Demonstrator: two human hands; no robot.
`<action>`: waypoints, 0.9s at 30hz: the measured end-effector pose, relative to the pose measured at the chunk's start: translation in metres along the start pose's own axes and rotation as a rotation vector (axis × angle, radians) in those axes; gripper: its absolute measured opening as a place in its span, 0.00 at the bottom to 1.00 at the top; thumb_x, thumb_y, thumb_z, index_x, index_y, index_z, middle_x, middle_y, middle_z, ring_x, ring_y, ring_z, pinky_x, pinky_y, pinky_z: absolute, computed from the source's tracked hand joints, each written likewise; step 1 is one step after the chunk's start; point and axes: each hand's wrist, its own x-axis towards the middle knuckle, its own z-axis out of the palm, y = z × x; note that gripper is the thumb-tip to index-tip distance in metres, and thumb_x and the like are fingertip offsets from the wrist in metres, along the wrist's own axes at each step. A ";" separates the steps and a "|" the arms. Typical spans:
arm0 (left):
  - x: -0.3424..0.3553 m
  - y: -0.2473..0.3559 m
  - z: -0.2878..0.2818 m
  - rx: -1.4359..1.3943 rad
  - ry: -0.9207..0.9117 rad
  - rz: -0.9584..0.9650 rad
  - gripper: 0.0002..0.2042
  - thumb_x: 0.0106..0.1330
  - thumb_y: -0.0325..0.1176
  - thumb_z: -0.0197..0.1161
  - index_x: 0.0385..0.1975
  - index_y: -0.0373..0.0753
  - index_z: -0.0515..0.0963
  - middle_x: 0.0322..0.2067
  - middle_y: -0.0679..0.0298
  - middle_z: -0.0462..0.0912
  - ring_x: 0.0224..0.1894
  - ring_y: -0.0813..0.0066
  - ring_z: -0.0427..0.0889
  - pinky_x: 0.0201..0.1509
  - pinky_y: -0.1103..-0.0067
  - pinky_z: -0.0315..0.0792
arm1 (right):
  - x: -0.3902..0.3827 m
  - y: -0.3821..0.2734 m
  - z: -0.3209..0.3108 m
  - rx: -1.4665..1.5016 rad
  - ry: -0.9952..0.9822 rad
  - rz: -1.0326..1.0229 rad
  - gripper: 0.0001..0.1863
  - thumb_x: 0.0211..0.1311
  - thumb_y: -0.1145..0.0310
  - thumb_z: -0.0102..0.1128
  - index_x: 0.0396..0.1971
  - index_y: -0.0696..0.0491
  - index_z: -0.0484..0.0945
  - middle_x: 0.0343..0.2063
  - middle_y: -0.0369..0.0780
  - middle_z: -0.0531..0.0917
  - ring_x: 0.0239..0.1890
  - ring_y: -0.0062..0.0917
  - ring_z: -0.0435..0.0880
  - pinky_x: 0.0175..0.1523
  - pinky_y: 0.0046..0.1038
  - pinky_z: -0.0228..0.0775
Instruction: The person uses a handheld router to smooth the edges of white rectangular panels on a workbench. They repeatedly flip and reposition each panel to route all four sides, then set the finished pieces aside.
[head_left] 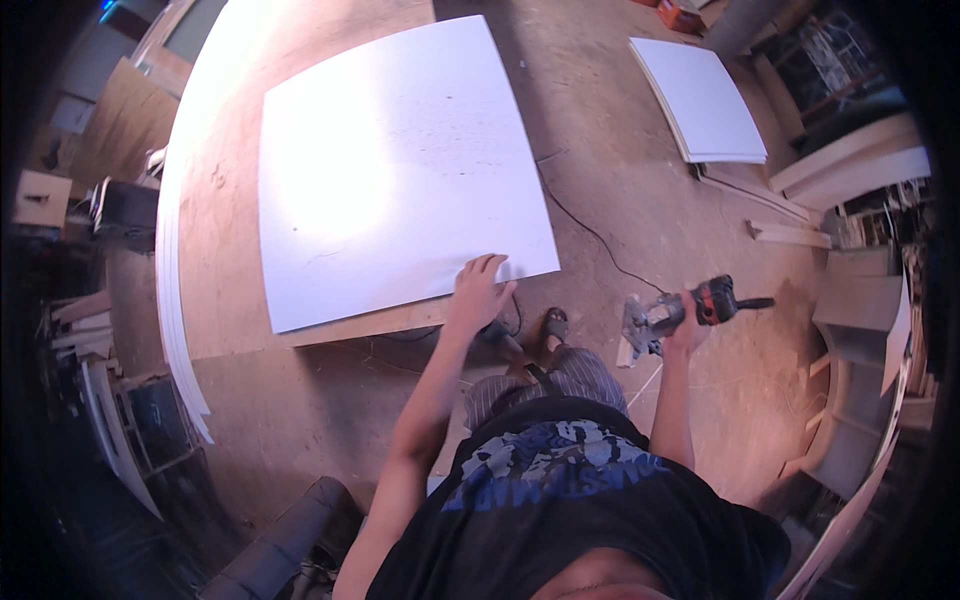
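Note:
A large white panel [430, 190] lies on a wooden worktable, a bright glare washing out its left half. My left hand [482, 284] rests at the panel's near edge, fingers laid on its surface and thumb apart. Off to the right, away from the panel, my right hand [684, 320] is wrapped round the body of a trim router [662, 314]. The router is black and red at one end, with a clear base at the other, and it is held sideways above the floor. A dark cord [590, 225] runs across the floor near it.
Smaller white panels [705, 100] are stacked at the far right. Curved wooden parts [850, 390] and boards stand along the right side. A dark rolled or cylindrical thing [285, 540] lies at the lower left. Long white strips [172, 290] line the worktable's left side.

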 end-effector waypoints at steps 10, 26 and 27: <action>0.021 0.038 0.076 0.633 -0.046 0.300 0.31 0.54 0.40 0.70 0.61 0.55 0.71 0.67 0.61 0.63 0.66 0.54 0.63 0.65 0.48 0.60 | -0.024 -0.001 -0.001 -0.013 -0.243 0.140 0.29 0.45 0.78 0.77 0.49 0.56 0.74 0.40 0.38 0.82 0.43 0.26 0.81 0.52 0.29 0.73; 0.013 0.041 0.041 0.756 -0.013 0.129 0.44 0.52 0.44 0.74 0.71 0.61 0.58 0.64 0.72 0.67 0.59 0.65 0.70 0.56 0.53 0.70 | -0.038 -0.007 0.003 -0.077 -0.638 0.056 0.30 0.48 0.81 0.74 0.54 0.57 0.74 0.43 0.41 0.83 0.46 0.28 0.83 0.55 0.30 0.75; 0.020 0.040 0.047 0.743 0.026 0.117 0.44 0.53 0.45 0.74 0.71 0.60 0.58 0.64 0.72 0.67 0.59 0.65 0.70 0.56 0.54 0.70 | -0.039 -0.008 0.007 -0.088 -0.666 0.025 0.31 0.48 0.80 0.74 0.55 0.57 0.74 0.43 0.40 0.83 0.47 0.27 0.83 0.56 0.30 0.74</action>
